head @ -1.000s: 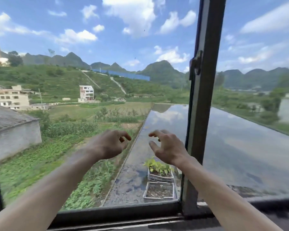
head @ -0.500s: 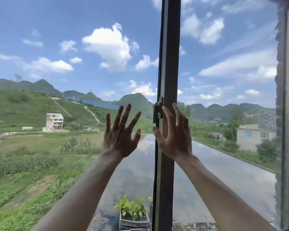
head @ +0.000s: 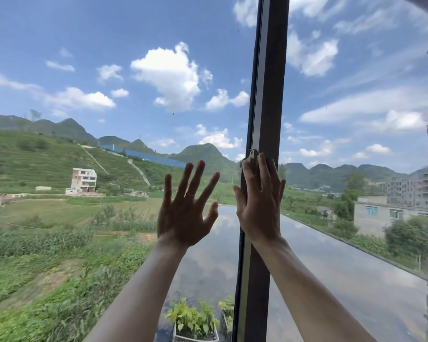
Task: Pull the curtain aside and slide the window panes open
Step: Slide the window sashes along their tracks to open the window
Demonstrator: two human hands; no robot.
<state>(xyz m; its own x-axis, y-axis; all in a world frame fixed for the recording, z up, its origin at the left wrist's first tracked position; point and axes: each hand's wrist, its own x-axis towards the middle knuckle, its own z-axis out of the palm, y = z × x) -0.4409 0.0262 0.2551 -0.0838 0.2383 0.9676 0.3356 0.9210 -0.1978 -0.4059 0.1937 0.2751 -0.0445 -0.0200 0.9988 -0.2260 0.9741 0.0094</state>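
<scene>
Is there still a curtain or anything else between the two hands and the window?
No, nothing visible does. The left hand is spread flat against the glass pane, and the right hand lies on the dark frame bar, over its latch. No curtain hangs before them.

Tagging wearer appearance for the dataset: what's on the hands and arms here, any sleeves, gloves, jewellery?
Both forearms are bare, with no sleeves in view and no gloves. The left hand wears a thin ring on one finger. The right hand shows no jewellery. No watch or wristband shows.
</scene>
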